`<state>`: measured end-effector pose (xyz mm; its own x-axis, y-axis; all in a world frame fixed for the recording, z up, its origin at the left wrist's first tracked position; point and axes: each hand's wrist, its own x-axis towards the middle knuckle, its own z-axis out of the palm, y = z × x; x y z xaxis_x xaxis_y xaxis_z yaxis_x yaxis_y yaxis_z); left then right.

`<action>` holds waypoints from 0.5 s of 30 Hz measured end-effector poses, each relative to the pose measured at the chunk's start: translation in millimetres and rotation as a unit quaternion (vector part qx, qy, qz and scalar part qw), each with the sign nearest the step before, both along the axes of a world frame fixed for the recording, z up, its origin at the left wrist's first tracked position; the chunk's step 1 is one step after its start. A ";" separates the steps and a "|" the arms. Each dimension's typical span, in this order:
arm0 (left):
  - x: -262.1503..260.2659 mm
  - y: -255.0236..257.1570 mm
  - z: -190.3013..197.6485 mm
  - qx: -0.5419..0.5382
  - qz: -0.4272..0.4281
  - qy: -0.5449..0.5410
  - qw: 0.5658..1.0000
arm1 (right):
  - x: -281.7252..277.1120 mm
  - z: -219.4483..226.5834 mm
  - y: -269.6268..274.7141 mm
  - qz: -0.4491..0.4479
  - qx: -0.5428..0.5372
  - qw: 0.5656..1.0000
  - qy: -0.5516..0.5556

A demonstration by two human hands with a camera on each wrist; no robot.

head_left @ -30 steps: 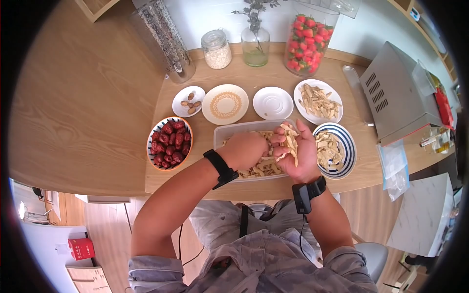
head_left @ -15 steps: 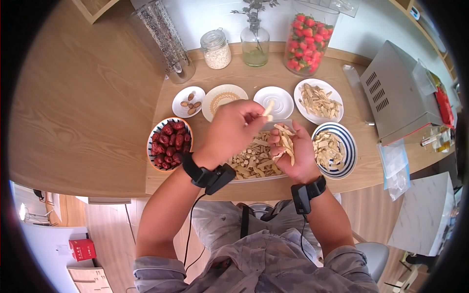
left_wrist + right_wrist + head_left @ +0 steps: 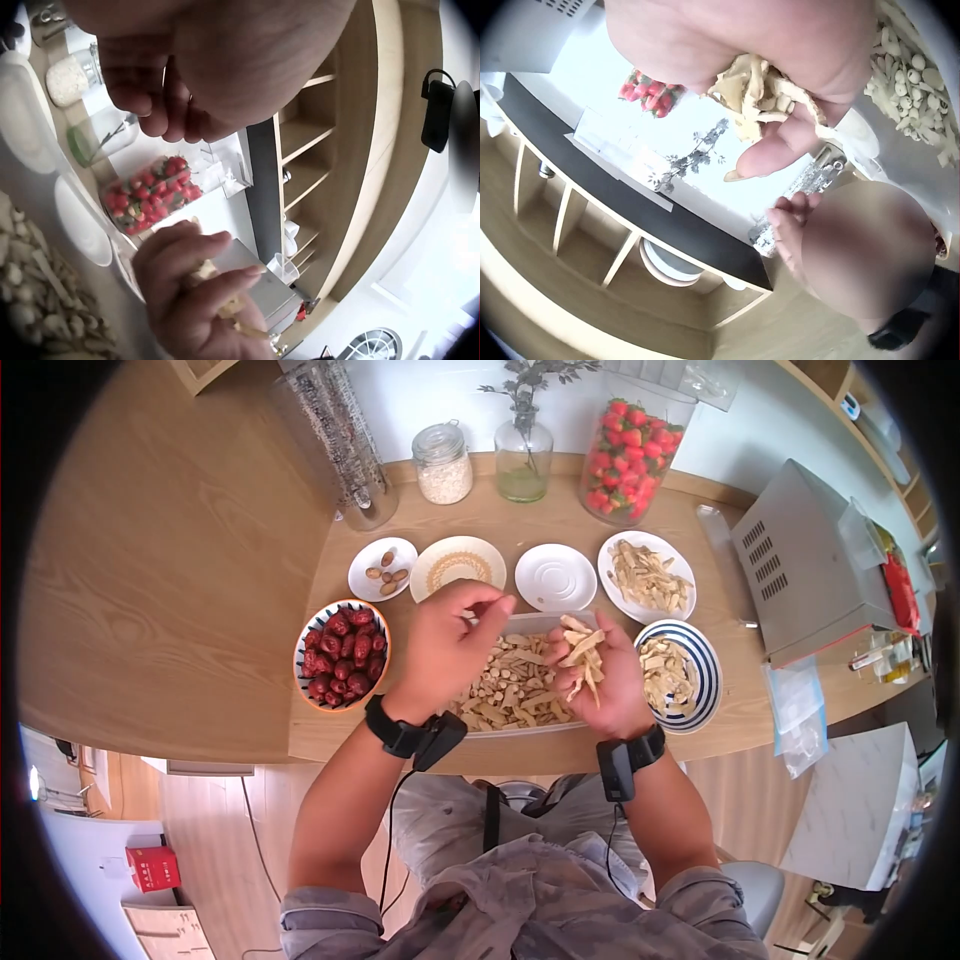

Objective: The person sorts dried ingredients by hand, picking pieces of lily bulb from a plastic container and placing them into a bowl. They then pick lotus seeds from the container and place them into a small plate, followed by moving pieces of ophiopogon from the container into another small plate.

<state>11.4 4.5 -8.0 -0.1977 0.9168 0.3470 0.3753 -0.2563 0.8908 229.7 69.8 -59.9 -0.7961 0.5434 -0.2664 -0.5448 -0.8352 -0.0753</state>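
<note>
My right hand (image 3: 610, 680) is turned palm up at the right end of a clear tub (image 3: 530, 732), its fingers curled round a bunch of dried pale slices (image 3: 582, 652). The right wrist view shows these slices (image 3: 754, 94) between palm and fingers. Over the tub's left part, my left hand (image 3: 450, 645) has loosely bent fingers, with no piece visible in them. Pale dried pieces (image 3: 515, 685) fill the tub. Sliced pieces also lie in a blue-striped bowl (image 3: 708, 670) and on a white plate (image 3: 688, 600).
Red dates fill a bowl (image 3: 298, 660) at the left. Behind the tub are a small plate with several nuts (image 3: 360, 560), a patterned plate (image 3: 425, 555) and a white saucer (image 3: 556, 575). Jars, a vase (image 3: 523, 465) and a strawberry container (image 3: 628, 465) stand farther back; a grey appliance (image 3: 815, 560) stands right.
My left hand came up out of the tub with a pale piece, then drew back left; that piece no longer shows in its fingers. My right hand stays nearly in place with its slices.
</note>
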 end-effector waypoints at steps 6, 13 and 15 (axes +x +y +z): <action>-38.9 -24.9 -33.6 -0.019 0.064 0.007 0.998 | 42.1 35.4 15.6 -0.086 0.060 0.993 0.062; -45.3 -34.8 -74.7 0.055 0.130 -0.055 0.988 | 129.0 23.3 45.4 -0.234 0.249 0.872 -0.350; -45.7 -34.1 -88.2 0.078 0.144 -0.080 0.983 | 145.8 10.6 48.9 -0.238 0.294 0.828 -0.413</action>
<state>-34.3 -29.6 -96.2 -0.5050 0.7526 0.4226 0.3099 -0.2989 0.9026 375.4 118.7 -49.3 -0.1325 0.9726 -0.1911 -0.3611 -0.2269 -0.9045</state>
